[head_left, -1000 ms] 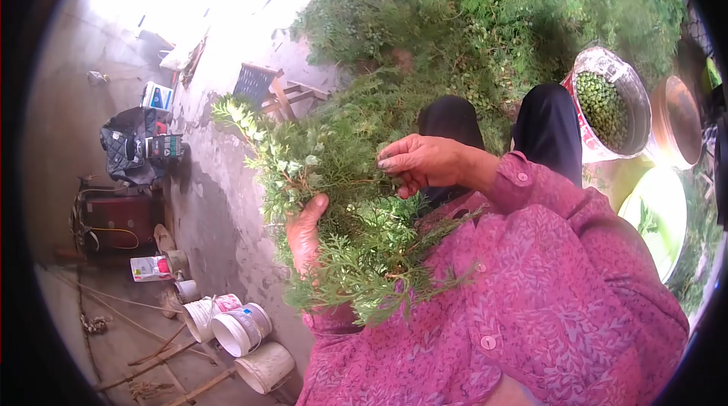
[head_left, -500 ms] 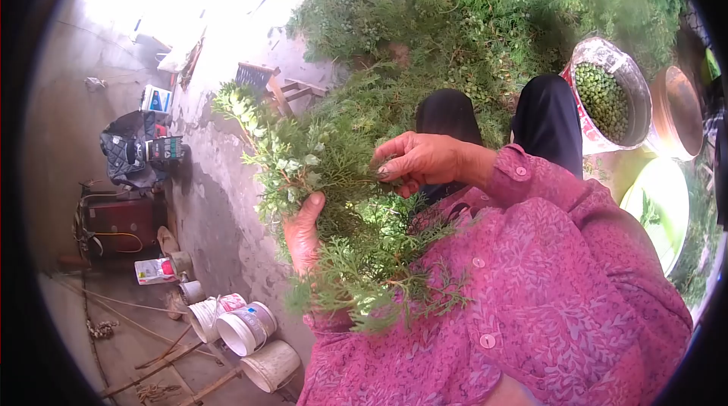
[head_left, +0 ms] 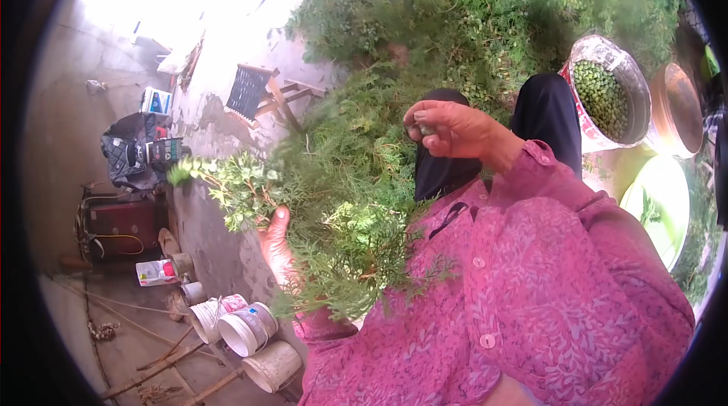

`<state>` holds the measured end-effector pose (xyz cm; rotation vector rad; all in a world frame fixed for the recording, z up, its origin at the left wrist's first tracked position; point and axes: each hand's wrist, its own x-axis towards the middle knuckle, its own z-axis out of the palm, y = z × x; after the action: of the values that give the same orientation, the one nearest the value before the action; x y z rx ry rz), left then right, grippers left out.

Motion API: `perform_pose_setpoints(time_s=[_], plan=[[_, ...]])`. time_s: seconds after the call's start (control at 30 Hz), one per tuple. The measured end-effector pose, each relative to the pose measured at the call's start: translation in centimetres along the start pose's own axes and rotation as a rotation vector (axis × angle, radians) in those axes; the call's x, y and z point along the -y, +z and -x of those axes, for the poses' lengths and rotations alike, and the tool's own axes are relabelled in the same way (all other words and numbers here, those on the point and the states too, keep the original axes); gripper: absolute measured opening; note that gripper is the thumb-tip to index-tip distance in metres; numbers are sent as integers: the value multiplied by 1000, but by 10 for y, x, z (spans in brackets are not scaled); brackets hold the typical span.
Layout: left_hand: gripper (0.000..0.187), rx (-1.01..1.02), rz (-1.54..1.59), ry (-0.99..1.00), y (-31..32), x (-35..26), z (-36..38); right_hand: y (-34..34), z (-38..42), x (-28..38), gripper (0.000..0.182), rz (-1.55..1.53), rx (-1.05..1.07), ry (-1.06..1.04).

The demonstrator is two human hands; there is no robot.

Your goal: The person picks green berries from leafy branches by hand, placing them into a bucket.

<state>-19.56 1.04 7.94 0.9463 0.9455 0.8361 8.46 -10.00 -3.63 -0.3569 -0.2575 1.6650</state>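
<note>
My left hand [head_left: 277,248] is closed around the stem of a leafy green arborvitae branch [head_left: 356,235], its thumb on top and the other fingers hidden by foliage. Pale green cones [head_left: 254,190] cluster toward the branch's far end at the left. Above my knee, my right hand [head_left: 462,131] is curled, apart from the branch, with a small grey-green cone [head_left: 427,131] at its fingers. To the right stands a white and red bucket [head_left: 641,87] holding many picked green cones [head_left: 600,99].
A large heap of cut green branches [head_left: 485,12] lies ahead. A brown round container [head_left: 679,110] and a pale green basin [head_left: 667,209] stand at the right. Along the left wall are a small stool [head_left: 250,94], white buckets [head_left: 246,330] and sticks [head_left: 163,360].
My right hand has drawn away from the branch, up and to the right. My left hand has moved left and tilted the branch lower, uncovering the stool.
</note>
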Motion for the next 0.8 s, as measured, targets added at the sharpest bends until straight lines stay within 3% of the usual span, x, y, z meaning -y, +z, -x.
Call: perform_pose_setpoints(time_s=[0.2, 0.3, 0.43, 0.6, 0.8], plan=[[58, -68, -184, 149, 36, -4, 12, 19, -4, -6, 43, -45, 3, 103], [60, -95, -214, 150, 38, 3, 10, 24, -2, -6, 45, -55, -44, 99], [65, -92, -198, 154, 40, 6, 8, 18, -4, -8, 36, 14, -97, 101], [67, -77, -225, 104, 27, 9, 1, 45, -7, 1, 18, 324, -55, 14], [59, 18, -55, 65, 49, 8, 9, 75, -10, -6, 24, 698, -126, -11]])
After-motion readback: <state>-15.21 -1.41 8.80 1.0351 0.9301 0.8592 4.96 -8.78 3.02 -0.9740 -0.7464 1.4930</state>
